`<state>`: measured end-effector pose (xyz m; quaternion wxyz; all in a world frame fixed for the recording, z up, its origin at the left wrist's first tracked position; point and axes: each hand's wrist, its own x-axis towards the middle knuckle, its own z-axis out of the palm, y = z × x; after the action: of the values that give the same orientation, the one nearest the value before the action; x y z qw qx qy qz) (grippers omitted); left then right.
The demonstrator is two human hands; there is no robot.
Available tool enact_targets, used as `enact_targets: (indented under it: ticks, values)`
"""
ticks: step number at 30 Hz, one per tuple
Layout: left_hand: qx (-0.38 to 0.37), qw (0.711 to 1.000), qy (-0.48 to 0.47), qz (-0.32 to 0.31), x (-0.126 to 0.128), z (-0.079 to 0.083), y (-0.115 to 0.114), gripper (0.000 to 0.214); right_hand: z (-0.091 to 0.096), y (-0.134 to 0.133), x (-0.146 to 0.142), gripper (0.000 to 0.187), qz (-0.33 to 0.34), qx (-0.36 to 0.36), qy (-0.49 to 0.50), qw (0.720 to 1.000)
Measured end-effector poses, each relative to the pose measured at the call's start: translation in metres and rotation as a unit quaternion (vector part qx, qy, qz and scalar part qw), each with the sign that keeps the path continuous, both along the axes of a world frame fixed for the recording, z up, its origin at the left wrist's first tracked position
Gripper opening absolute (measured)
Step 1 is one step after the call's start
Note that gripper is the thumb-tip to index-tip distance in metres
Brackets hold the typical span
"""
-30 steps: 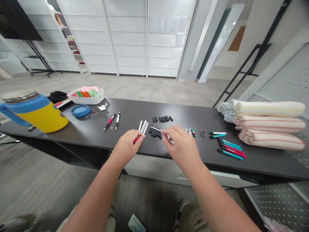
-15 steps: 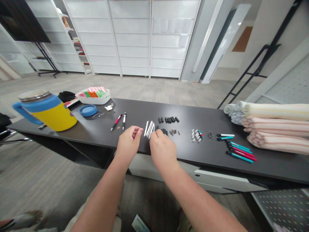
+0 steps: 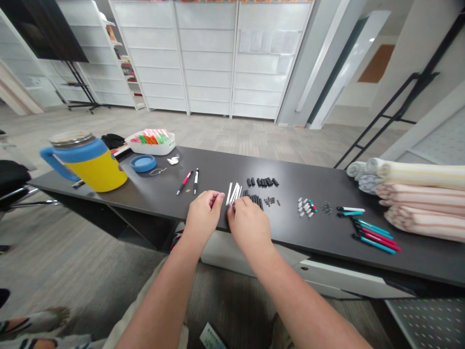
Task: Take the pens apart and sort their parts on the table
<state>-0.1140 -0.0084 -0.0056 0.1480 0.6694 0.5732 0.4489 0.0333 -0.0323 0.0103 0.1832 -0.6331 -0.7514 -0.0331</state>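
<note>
My left hand (image 3: 204, 212) hovers by the table's front edge with thumb and fingers pinched together; whatever they hold, if anything, is hidden. Just right of it, my right hand (image 3: 250, 220) reaches down with curled fingers at the near ends of several thin white pen refills (image 3: 233, 193). Its fingertips are out of sight, so I cannot tell what they grip. Beyond its knuckles lie black rubber grips (image 3: 257, 200), with another row of short black grips (image 3: 267, 182) farther back. Small dark pieces (image 3: 269, 200) lie to the right.
Left on the dark table (image 3: 218, 162) are two assembled pens (image 3: 185, 182), a blue lid (image 3: 143, 163), a yellow-blue mug (image 3: 100, 169) and a white basket (image 3: 156, 148). Rightward are small white-and-coloured parts (image 3: 306, 207), springs (image 3: 326, 208), pen barrels (image 3: 378, 234) and rolled towels (image 3: 421, 198).
The view has turned slightly left, so everything on the table appears farther right. Both hands keep nearly the same places beside the white refills, with the left still pinched.
</note>
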Motion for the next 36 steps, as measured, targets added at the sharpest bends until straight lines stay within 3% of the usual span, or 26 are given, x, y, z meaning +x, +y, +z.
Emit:
enact_targets:
  ticks: [13, 16, 18, 20, 22, 24, 26, 29, 36]
  values:
    - [-0.004, 1.0, -0.007, -0.007, -0.002, 0.001, -0.001, 0.03, -0.002, 0.004, 0.009, 0.025, 0.07, 0.014, 0.072, 0.995]
    - [-0.014, 0.999, -0.051, 0.006, 0.003, 0.005, 0.0, 0.032, -0.001, -0.001, 0.016, 0.023, 0.107, 0.022, 0.114, 0.988]
    - [-0.029, 0.989, -0.148, -0.013, 0.013, 0.008, 0.002, 0.033, 0.0, -0.005, 0.022, 0.023, 0.125, 0.007, 0.127, 0.984]
    - [-0.051, 0.947, -0.313, -0.055, 0.026, 0.011, 0.004, 0.036, 0.0, -0.009, 0.029, 0.024, 0.141, -0.014, 0.145, 0.979]
    - [-0.071, 0.872, -0.474, -0.096, 0.041, 0.015, 0.006, 0.038, 0.002, -0.011, 0.037, 0.025, 0.163, -0.034, 0.172, 0.971]
    - [-0.087, 0.804, -0.574, -0.125, 0.054, 0.019, 0.008, 0.038, 0.004, -0.012, 0.045, 0.027, 0.185, -0.054, 0.201, 0.96]
    - [-0.091, 0.761, -0.627, -0.138, 0.064, 0.021, 0.009, 0.035, 0.005, -0.012, 0.053, 0.026, 0.197, -0.072, 0.227, 0.951]
    - [-0.08, 0.736, -0.656, -0.145, 0.076, 0.021, 0.01, 0.029, 0.003, -0.012, 0.061, 0.024, 0.188, -0.088, 0.249, 0.946]
    - [-0.083, 0.727, -0.659, -0.176, 0.097, 0.019, 0.008, 0.025, 0.0, -0.01, 0.07, 0.026, 0.172, -0.07, 0.269, 0.945]
